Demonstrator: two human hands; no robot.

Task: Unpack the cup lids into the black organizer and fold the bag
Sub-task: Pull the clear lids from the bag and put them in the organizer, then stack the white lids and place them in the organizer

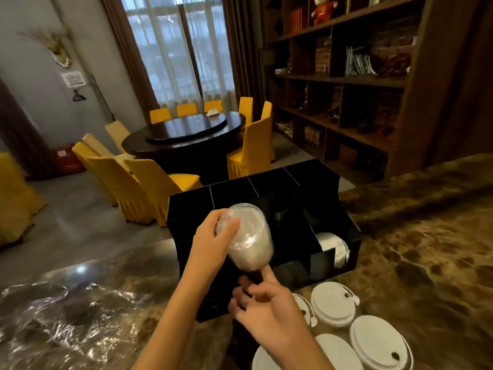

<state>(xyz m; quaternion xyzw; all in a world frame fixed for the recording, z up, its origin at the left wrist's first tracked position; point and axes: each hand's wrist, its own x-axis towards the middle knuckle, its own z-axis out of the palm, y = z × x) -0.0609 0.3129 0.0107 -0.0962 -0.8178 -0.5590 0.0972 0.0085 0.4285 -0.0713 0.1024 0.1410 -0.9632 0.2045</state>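
At frame centre the left hand [213, 236] grips the top of a stack of clear lids [246, 237], thumb and fingers clamped on it, over the black organizer [266, 188]. The right hand [262, 308] sits below, fingers loosely curled, index finger touching the stack's lower end. White lids [333, 303] lie at lower right on the marble counter [426, 263]. The clear bag [61, 316] lies crumpled at lower left.

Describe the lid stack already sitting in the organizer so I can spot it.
Find the black organizer on the marble counter. Its front right compartment holds a white lid stack lying on its side. Unlike the upright white stacks on the counter, it sits inside the box.
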